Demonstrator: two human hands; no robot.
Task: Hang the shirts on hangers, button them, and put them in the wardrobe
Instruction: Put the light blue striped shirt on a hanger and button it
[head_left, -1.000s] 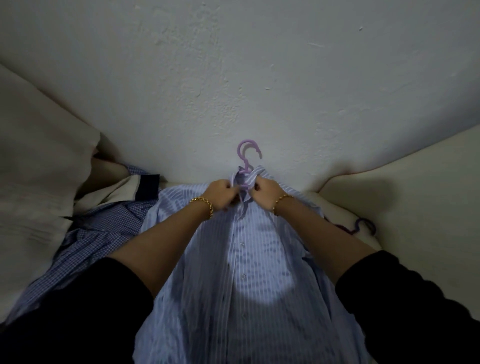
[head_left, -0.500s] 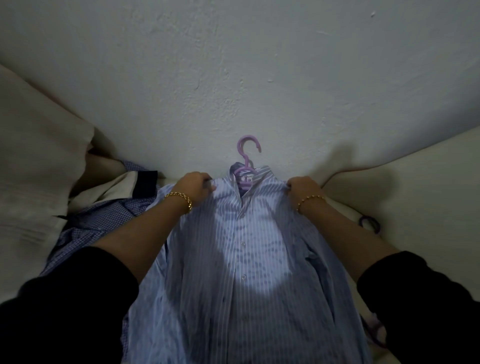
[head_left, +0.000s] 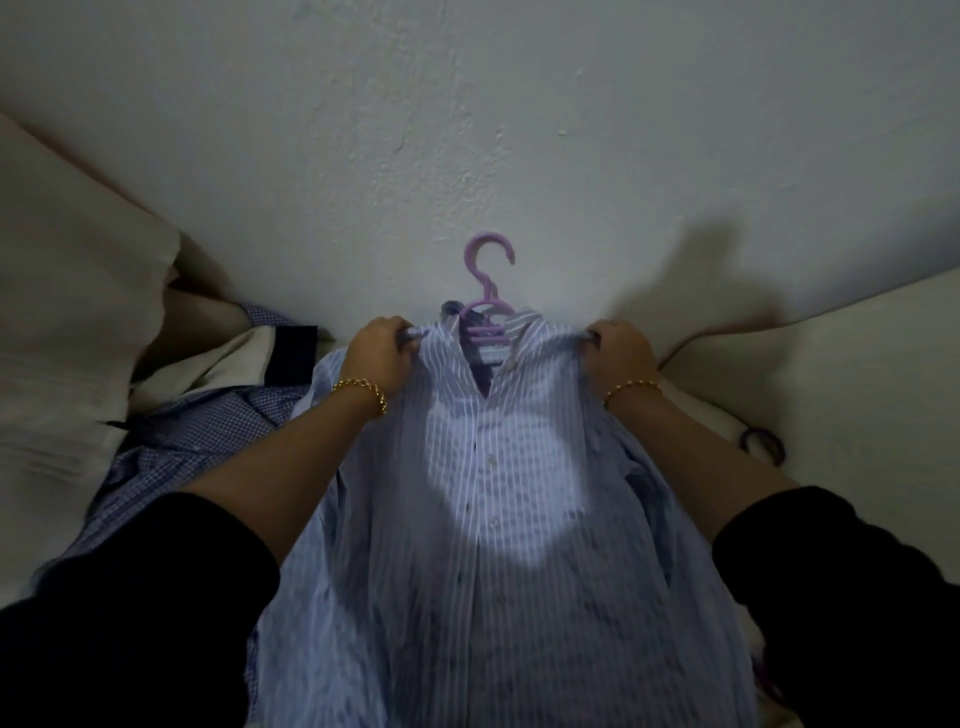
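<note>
The left hand (head_left: 382, 358) has its fingers curled round a bunched fold of the light blue, white-striped button-up shirt (head_left: 493, 519) at one shoulder. The right hand (head_left: 621, 353) grips the other shoulder the same way. A second ago both hands were pinched together at the collar; they have since spread apart to the shoulder ends, and the collar now lies open in a V over the bars of the lilac plastic hanger (head_left: 484, 329). The placket below looks closed, so the buttoning seems finished and this reads as squaring the shirt on its hanger before lifting it to the wardrobe. The shirt lies flat in front of the person, beside a crumpled blue checked shirt (head_left: 197, 441) and near a dark purple hanger (head_left: 761, 444).
</note>
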